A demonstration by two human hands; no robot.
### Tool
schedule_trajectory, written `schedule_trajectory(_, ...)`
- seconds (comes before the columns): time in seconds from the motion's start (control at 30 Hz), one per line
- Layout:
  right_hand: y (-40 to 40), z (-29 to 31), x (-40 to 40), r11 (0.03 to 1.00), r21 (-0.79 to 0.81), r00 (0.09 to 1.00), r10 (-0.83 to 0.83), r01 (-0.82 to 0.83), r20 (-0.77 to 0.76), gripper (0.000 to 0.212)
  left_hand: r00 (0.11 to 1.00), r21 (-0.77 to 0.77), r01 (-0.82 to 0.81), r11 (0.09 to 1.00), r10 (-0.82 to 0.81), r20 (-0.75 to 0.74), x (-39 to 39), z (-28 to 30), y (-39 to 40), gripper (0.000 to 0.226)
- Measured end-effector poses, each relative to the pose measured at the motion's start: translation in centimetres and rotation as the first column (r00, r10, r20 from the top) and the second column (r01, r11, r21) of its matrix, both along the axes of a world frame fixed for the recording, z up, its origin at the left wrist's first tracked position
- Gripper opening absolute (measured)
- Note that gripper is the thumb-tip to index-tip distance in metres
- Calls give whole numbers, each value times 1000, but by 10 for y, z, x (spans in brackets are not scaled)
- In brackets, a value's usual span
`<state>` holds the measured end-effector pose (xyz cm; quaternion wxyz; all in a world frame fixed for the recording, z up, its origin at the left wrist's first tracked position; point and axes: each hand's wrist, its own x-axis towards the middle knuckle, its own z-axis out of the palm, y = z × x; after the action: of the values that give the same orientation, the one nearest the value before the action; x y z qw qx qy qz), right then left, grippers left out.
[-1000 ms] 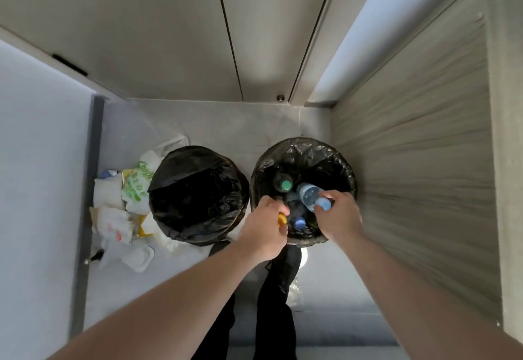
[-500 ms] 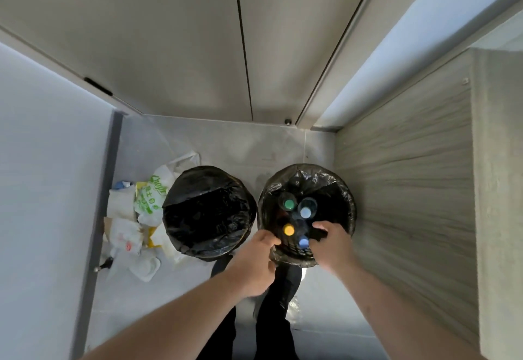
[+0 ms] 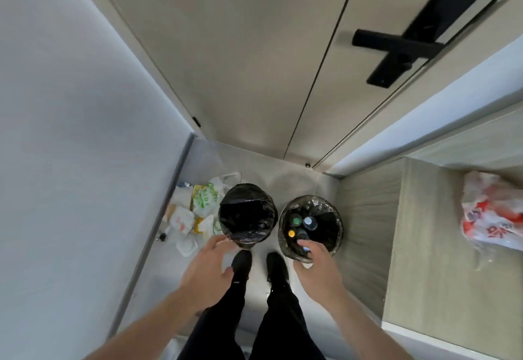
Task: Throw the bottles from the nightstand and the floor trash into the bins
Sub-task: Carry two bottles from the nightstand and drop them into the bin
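Left hand (image 3: 206,272) and right hand (image 3: 317,269) both empty with fingers loose above the shoes (image 3: 242,263), bottles (image 3: 301,225) stood in the right bin (image 3: 336,235), left bin (image 3: 247,190) beside it, floor trash (image 3: 192,212) against the wall.

Two round bins lined with black plastic bags stand side by side on the floor at lower centre of the frame: the left bin (image 3: 247,214) and the right bin (image 3: 310,225), close but apart. Several capped plastic bottles (image 3: 302,225) stand upright inside the right bin. A heap of white and yellow wrappers and bags (image 3: 192,212) lies left of the left bin, against the wall. A crumpled red-and-white plastic bag (image 3: 492,209) rests on the wooden cabinet top (image 3: 430,260) at the right edge.
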<state>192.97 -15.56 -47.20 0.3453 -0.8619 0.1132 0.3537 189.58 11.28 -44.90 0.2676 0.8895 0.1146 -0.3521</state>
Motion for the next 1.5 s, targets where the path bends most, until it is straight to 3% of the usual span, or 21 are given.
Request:
schedule_trajectory(0.13,24,44,4,958,54,959,283,-283,11,54,988,64,-149,987,146,46,-37,55,15,54)
schedule_trajectory(0.23,42,71,15,856,28,856,516,-516,20,62,965,105,-257,961,250,74,-72,86,22,58)
schedule_trajectory(0.43,112,133,26,551,-31,547,832,-834,94,69,824,131,-556,820,525,214,-150,138,45,63)
schedule_trajectory(0.6,208,179,-10,238,-56,227,961,-970,157,71,614,130,-782,610,718,328,-235,175,74,65)
schedule_trajectory(0.7,267,201,-50,77,-61,65,980,-995,187,71,491,129,-868,480,786,376,-293,190,90,65)
schedule_trajectory(0.97,387,250,-161,-235,-147,-267,929,-961,258,73,283,111,-958,264,822,494,-410,219,136,66)
schedule_trajectory(1.27,491,290,-235,-484,-201,-523,806,-852,278,74,46,51,-999,20,810,584,-468,240,182,66)
schedule_trajectory(1.5,587,294,-288,-677,-234,-715,641,-698,279,74,-68,146,-973,-178,829,555,-505,236,222,71)
